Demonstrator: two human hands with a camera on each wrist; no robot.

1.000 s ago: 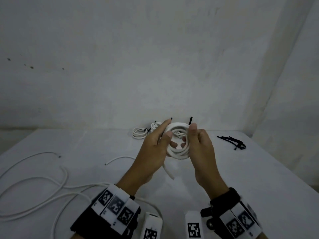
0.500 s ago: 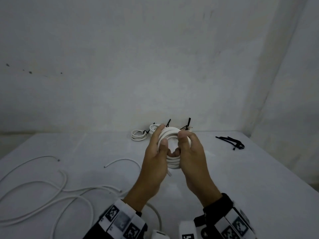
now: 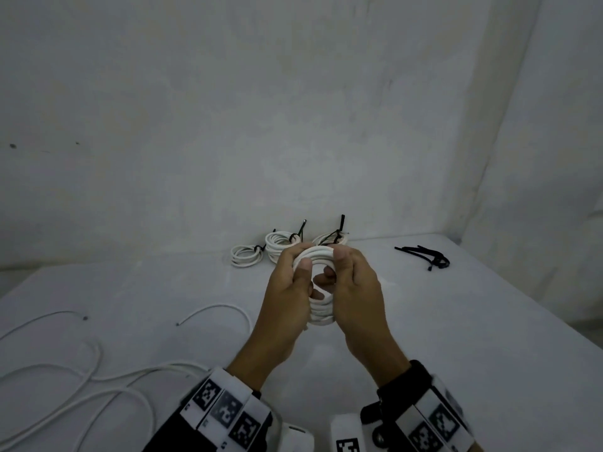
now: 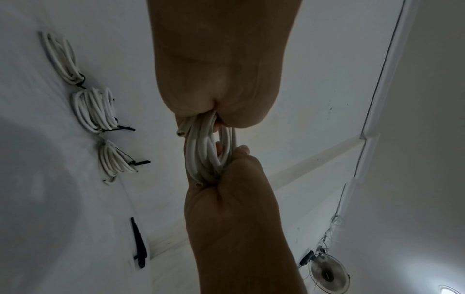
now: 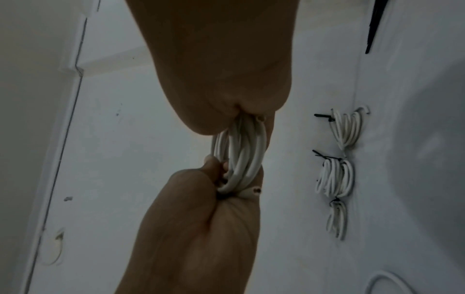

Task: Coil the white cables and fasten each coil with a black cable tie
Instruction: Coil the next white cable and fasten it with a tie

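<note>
1. White table (image 3: 456,337) set in a corner of plain white walls; a fan stands on the floor in the left wrist view.
2. Loose white cables (image 3: 81,370) sprawl on the table's near left, not yet coiled. Three tied coils (image 3: 277,247) sit at the far edge against the wall, each with a black tie tail sticking up.
3. Spare black cable ties (image 3: 424,257) lie far right, well apart from the hands.
4. Change: a second ago the coil in hand (image 3: 321,288) had a tail hanging below the left hand and was held wide. Now the tail is wound in, both cut ends show at the bundle in the wrist views, and the loops are squeezed narrower and taller.
5. Meaning, as a judgement: coiling of this cable looks finished; next step is fetching a tie, so one hand must hold the coil alone or the loops may spring open.
6. Left hand (image 3: 287,298) grips the coil's left side, thumb on the front, fingers curled through the centre.
7. Right hand (image 3: 355,298) grips the right side the same way, thumb on the top edge. Both are raised above the table, palms facing each other.
</note>
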